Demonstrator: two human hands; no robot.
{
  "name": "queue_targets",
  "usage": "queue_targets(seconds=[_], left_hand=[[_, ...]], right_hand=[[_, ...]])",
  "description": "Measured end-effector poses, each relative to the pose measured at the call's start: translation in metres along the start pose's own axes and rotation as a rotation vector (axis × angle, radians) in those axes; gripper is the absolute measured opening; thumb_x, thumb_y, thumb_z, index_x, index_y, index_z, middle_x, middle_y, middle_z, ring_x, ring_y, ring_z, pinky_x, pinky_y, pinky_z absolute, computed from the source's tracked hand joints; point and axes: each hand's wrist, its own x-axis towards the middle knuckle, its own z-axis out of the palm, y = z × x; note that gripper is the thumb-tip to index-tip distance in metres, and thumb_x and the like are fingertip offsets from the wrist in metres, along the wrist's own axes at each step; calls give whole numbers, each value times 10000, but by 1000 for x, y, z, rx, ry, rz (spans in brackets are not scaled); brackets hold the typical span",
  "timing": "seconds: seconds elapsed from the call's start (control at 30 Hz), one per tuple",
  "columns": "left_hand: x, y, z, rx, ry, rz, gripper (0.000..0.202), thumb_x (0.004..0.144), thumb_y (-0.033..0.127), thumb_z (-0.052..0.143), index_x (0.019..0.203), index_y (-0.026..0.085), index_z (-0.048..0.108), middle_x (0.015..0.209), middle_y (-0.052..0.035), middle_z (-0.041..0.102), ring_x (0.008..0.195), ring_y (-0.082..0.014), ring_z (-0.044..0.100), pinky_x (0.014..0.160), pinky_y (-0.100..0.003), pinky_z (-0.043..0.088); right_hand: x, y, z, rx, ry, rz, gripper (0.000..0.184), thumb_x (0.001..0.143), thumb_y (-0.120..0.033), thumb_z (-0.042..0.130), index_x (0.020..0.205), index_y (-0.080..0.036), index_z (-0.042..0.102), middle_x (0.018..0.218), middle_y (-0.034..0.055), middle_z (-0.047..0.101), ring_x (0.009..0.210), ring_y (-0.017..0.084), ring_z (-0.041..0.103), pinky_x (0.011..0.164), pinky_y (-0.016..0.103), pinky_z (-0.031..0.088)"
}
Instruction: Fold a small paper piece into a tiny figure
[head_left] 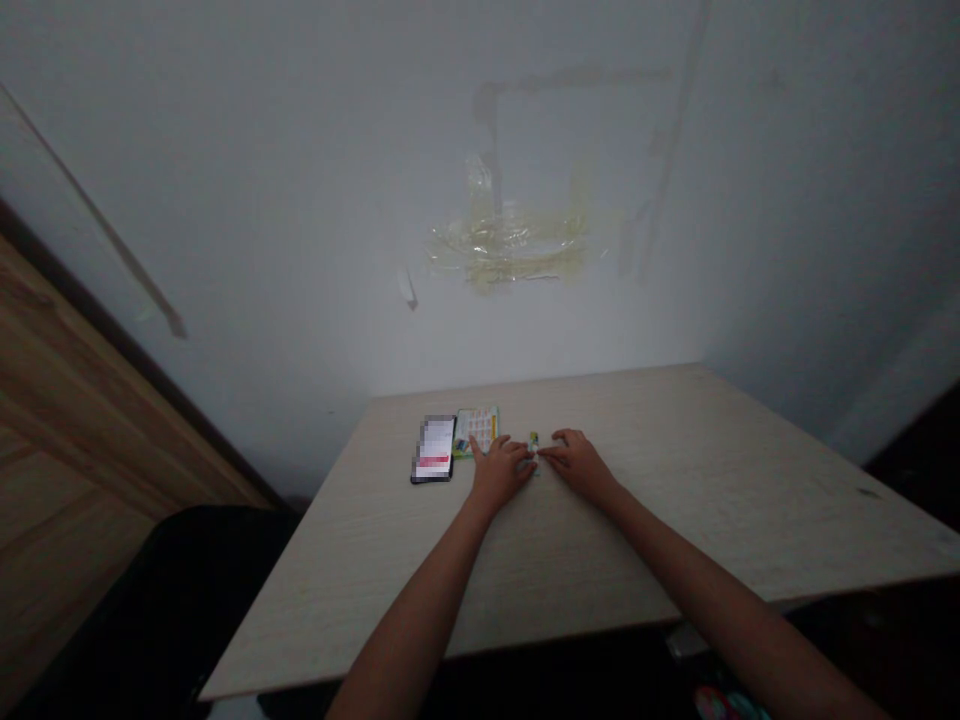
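One small piece (534, 437): over tabletop (697, 480).
Left hand (499, 474): fingers narrowed at it, grip unclear.
Right hand (581, 465): likewise.
Risk: uneven fingertip pressure could skid it.

Surroundings: smartphone (433, 452), pale table (720, 480), patched wall (300, 200).
Phone flat near table's far left corner, screen lit, content pixelated, red band low on it. Table wood-grain, far edge at the wall. Wall grey-white, stained; yellowed clear tape (517, 240) across the middle, small peeling flake (406, 288) lower left of it. Wooden panel (45, 400) far left; black object (165, 600) below, too dark to identify.
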Motion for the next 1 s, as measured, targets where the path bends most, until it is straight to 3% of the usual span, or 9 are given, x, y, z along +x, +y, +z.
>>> queue_targets(seconds=[1.0], left_hand=[[1,2,-5,-7,-43,-24,227,911,448,563,1103,402,674,1285,35,652,1330,-293,426,1042,-822,-17]], right_hand=[[17,-19,-9,-251,-144,177,370,983,-366,440,1329,-373,569,1217,93,545,1085,232,486,895,326,394]])
